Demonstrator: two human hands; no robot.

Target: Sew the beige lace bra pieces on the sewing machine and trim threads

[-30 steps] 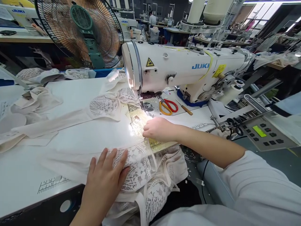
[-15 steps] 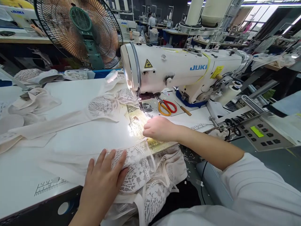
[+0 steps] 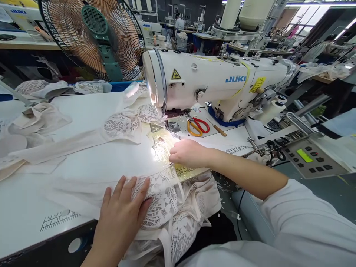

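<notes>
My left hand (image 3: 122, 211) lies with its fingers spread on a white lace bra (image 3: 161, 205), pressing it to the table. Part of the lace hangs over the table's front edge. My right hand (image 3: 186, 152) is closed in a pinch just above the lace's upper edge, in front of the needle area. Its fingertips hide whatever they hold. Under that hand is a shiny gold plate (image 3: 160, 142) with ruler marks, lit by the lamp. The white sewing machine (image 3: 205, 79) stands behind, and another lace bra (image 3: 122, 126) lies left of its needle.
Scissors with red and orange handles (image 3: 198, 127) and a wooden-handled awl (image 3: 219, 129) lie beside the machine bed. More bra pieces (image 3: 39, 120) rest at the left. A large fan (image 3: 96, 37) stands behind the table, and a control panel (image 3: 308, 157) is at the right.
Almost nothing differs. Both hands keep their places on and by the lace; the view has shifted very slightly.
</notes>
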